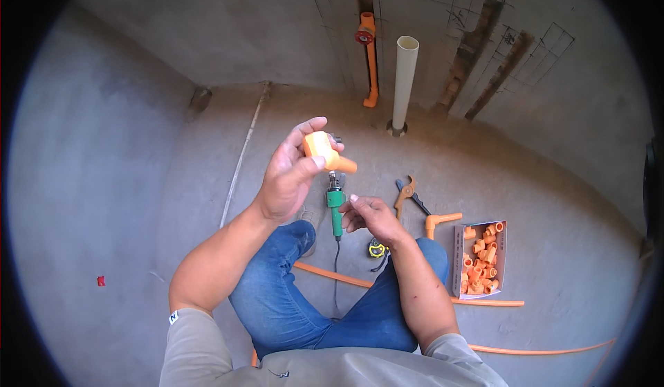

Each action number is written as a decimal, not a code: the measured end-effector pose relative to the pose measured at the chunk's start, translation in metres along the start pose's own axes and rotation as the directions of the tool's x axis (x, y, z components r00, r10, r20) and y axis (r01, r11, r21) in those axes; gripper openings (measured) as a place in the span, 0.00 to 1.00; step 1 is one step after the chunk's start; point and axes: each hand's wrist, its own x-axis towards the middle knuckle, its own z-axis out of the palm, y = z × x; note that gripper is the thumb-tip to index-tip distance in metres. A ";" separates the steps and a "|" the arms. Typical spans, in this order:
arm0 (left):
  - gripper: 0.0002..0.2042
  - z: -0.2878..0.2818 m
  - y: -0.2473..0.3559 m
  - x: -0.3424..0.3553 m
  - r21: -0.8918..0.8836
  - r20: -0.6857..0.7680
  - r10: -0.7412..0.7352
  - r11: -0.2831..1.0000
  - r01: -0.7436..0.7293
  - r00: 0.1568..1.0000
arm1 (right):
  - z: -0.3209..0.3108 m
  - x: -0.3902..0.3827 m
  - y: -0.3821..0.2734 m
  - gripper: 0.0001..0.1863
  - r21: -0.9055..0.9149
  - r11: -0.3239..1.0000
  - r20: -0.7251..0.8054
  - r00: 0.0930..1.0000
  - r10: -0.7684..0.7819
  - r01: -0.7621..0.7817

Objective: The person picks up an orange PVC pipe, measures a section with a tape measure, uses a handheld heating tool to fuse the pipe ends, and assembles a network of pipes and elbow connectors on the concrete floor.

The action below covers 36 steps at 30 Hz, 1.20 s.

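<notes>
My left hand (pixel 285 172) is raised and closed round a thick orange plastic pipe fitting (pixel 318 150). A short orange stub on the fitting points right. Just below it stands a green-handled pipe welder (pixel 335 207), its metal head close under the fitting; whether they touch I cannot tell. A dark cord runs from the welder's handle toward me. Beside that handle is my right hand (pixel 373 219), its fingers loosely curled and the thumb apart, with nothing visible in them. Part of the welder's dark heating head is hidden behind the fitting.
Pipe cutters (pixel 407 192), an orange elbow with pipe (pixel 437 224) and a yellow tape measure (pixel 376 248) lie right of the welder. Further right sits a box (pixel 458 262) of orange fittings. Orange pipes (pixel 491 303) cross the floor. A white pipe (pixel 404 83) stands upright near the wall.
</notes>
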 end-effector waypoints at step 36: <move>0.18 -0.012 -0.030 -0.019 0.706 -0.097 -0.351 0.635 0.313 0.931 | 0.045 -0.035 -0.015 0.38 -0.595 0.591 -0.145 0.650 -0.746 0.545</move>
